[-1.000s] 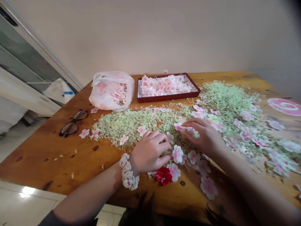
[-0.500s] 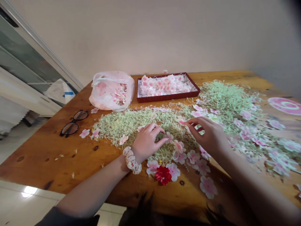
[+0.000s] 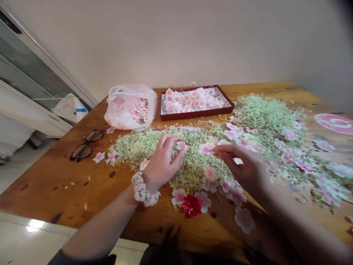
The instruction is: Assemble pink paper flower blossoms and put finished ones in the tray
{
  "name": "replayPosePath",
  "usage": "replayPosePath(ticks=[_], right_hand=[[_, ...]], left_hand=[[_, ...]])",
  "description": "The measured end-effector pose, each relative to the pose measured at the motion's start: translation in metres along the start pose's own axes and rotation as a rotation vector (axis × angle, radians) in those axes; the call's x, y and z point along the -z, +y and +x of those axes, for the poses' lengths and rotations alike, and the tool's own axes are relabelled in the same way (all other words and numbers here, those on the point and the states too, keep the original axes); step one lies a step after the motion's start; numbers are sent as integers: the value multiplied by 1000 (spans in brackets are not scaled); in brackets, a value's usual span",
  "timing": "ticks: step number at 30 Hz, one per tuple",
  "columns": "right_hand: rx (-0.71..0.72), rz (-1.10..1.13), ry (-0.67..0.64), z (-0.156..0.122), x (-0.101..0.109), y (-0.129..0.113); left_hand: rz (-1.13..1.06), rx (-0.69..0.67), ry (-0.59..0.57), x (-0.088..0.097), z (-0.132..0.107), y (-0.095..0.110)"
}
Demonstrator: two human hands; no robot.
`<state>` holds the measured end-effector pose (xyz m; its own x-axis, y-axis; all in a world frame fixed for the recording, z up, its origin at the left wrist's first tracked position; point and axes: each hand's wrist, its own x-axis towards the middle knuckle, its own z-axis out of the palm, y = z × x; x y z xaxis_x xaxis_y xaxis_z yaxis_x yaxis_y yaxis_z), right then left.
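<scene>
My left hand (image 3: 164,161), with a scrunchie (image 3: 144,191) at its wrist, hovers over the pale green shredded filler (image 3: 143,141). Between its thumb and forefinger tips is a small pale pink artificial flower (image 3: 182,146). A second artificial flower (image 3: 206,148), white with a deep pink centre, is pinched in the fingertips of my right hand (image 3: 242,162), just right of the left one. Blur softens the right hand. Below both hands, a red flower (image 3: 191,206) lies among several pink and white ones at the front of the filler.
At the back stand a dark red tray (image 3: 198,113) of pink blossoms and a translucent plastic bag (image 3: 121,119) with more blossoms. Glasses (image 3: 82,151) lie at the left. A green shred heap (image 3: 261,110) and scattered flowers (image 3: 322,146) spread over the wooden table (image 3: 68,198) at right.
My left hand has moved left and slightly away from me, with the pale flower at its fingertips. My right hand has carried its pink flower a little to the left.
</scene>
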<state>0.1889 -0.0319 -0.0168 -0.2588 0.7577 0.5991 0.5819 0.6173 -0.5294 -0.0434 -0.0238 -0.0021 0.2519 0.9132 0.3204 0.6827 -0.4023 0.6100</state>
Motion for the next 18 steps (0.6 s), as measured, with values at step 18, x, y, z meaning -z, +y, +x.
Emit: replayPosePath(ticks=[18], right_hand=[[-428, 519, -396, 0, -11, -25]], left_hand=[[-699, 411, -348, -20, -8, 7]])
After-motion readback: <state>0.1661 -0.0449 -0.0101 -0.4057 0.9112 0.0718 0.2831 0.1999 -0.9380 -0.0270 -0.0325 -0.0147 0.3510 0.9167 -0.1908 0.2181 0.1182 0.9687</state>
